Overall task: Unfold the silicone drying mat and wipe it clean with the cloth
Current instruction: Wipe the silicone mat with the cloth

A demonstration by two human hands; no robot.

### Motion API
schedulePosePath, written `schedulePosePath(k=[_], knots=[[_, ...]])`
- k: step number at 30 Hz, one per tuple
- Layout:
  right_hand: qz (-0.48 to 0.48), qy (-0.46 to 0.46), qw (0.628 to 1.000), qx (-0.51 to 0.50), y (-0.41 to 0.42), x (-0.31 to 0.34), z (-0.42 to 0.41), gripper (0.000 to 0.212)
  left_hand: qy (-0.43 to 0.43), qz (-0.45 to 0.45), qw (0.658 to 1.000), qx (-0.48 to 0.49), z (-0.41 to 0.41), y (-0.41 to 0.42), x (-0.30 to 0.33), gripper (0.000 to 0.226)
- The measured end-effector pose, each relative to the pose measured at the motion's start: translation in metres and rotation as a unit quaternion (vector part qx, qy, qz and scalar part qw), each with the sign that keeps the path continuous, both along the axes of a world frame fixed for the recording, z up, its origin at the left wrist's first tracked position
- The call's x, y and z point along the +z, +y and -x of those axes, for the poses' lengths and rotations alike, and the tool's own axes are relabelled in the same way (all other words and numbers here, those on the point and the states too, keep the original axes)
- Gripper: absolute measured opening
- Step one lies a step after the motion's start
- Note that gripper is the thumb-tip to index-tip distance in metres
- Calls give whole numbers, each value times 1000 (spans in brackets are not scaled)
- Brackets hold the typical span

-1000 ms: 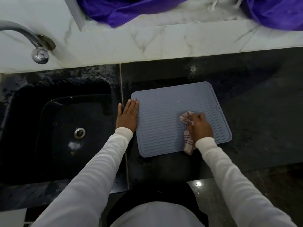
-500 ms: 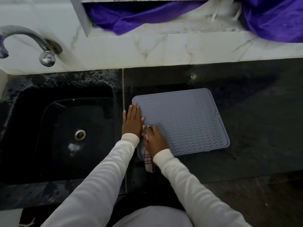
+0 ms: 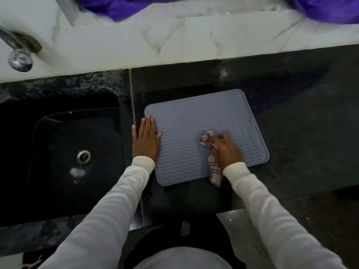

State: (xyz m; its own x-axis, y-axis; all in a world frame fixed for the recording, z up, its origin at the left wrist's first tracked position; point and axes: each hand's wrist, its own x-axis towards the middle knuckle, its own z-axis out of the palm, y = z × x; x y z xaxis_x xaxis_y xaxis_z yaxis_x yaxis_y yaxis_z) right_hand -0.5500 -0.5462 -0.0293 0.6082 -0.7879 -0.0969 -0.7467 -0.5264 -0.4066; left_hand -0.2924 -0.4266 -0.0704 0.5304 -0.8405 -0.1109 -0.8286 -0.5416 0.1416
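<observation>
The grey-blue silicone drying mat [image 3: 194, 121] lies unfolded and flat on the dark counter, its wavy ribs facing up. My left hand [image 3: 145, 140] rests flat, fingers together, on the mat's left edge, partly on the counter. My right hand [image 3: 226, 150] is closed on a bunched pale checked cloth [image 3: 207, 140] and presses it on the mat's lower right part. A tail of the cloth hangs out below my wrist to the mat's near edge.
A black sink [image 3: 73, 152] with a metal drain [image 3: 83, 156] lies left of the mat. A chrome tap [image 3: 18, 53] juts from the white marble backsplash [image 3: 174, 39]. Purple fabric [image 3: 124, 6] lies on the ledge above. Dark counter [image 3: 310, 133] extends to the right.
My right hand swept the cloth from the mat's right side to its near left corner, then back toward the right. My left hand stayed on the left edge.
</observation>
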Motion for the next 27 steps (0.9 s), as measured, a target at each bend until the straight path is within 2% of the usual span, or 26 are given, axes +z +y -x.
schedulePosePath(k=[4, 6, 13, 17, 19, 21, 24, 27], knots=[[77, 83, 993, -15, -45, -6, 51, 32, -14, 0, 1000, -2, 0, 2, -3, 60], [86, 65, 993, -49, -64, -3, 73, 40, -18, 1, 1000, -3, 0, 2, -4, 60], [77, 89, 986, -121, -94, 10, 99, 40, -5, 21, 1000, -3, 0, 2, -2, 59], [97, 28, 980, -170, -75, 21, 86, 49, 7, 18, 1000, 3, 0, 2, 2, 58], [80, -35, 982, -170, -49, 33, 60, 34, 15, 14, 1000, 2, 0, 2, 5, 59], [7, -88, 986, -144, -11, 40, 16, 29, 28, 15, 1000, -1, 1, 3, 7, 59], [-30, -159, 987, -20, 61, 23, -60, 36, 43, 28, 999, -10, -3, 4, 11, 59], [-42, -141, 988, 44, 124, -1, -113, 38, 39, 24, 999, -29, -10, 7, 10, 69]])
